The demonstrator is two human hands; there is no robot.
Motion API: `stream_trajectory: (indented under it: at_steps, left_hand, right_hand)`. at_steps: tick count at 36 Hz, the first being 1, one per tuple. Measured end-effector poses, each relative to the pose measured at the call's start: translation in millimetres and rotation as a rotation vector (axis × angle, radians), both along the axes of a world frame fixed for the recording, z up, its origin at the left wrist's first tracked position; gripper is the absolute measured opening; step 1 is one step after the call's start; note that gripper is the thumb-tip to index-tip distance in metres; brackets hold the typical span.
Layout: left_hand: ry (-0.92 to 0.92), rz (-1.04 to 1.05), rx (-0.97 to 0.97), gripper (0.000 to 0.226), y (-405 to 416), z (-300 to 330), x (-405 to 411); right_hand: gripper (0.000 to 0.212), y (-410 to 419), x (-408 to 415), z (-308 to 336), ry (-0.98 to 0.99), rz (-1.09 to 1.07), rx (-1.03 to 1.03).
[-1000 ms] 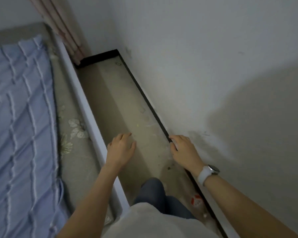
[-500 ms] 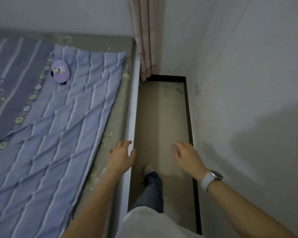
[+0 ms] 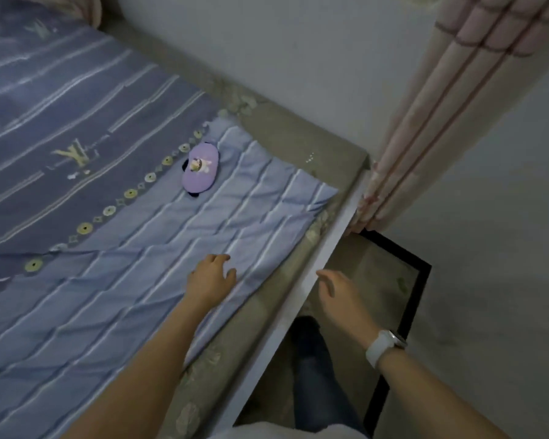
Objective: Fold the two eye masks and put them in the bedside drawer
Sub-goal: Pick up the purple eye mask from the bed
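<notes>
One purple eye mask (image 3: pixel 199 171) is lying on one bed (image 3: pixel 298 137); a second, dark one seems to be peeking out beneath it. Two hands, left hand (image 3: pixel 210 280) and right hand (image 3: pixel 343 296), are showing, with one white watch (image 3: pixel 382 346).

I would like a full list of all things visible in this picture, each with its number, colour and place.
eye mask: one visible, purple with a black edge showing beneath, on the bed.
light blanket: one, pale blue striped, near side of the bed.
dark cover: one, blue-purple patterned, far side of the bed.
curtain: one, pink, in the corner.
bed frame: one, white edge beside the floor.
watch: one, white band, right wrist.
left hand: empty, over the light blanket.
right hand: empty, over the floor gap.
</notes>
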State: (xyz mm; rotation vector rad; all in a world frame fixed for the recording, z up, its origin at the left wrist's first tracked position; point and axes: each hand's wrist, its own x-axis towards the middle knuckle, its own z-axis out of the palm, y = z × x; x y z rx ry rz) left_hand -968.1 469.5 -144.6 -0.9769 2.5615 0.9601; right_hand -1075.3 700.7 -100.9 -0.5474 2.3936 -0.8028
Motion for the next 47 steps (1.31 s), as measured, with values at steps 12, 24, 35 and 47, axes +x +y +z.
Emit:
stream_trajectory:
  at_steps: [12, 24, 35, 47]
  left_hand:
    - [-0.223, 0.604, 0.025, 0.076, -113, -138, -115]
    - [-0.338, 0.766, -0.037, 0.089, -109, -223, -110]
    - [-0.347, 0.754, 0.011, 0.090, -113, -212, -111]
    - [-0.246, 0.750, 0.257, 0.074, -139, -193, -95]
  right_hand:
    - [0.025, -226, -215, -98, -0.017, 0.399, 0.031]
    - [0.015, -421, -242, -196, -0.410, 0.294, 0.029]
    - [0.011, -457, -220, -203, -0.825, -0.115, 0.056]
    - [0.012, -416, -194, -171, -0.465, 0.161, -0.141]
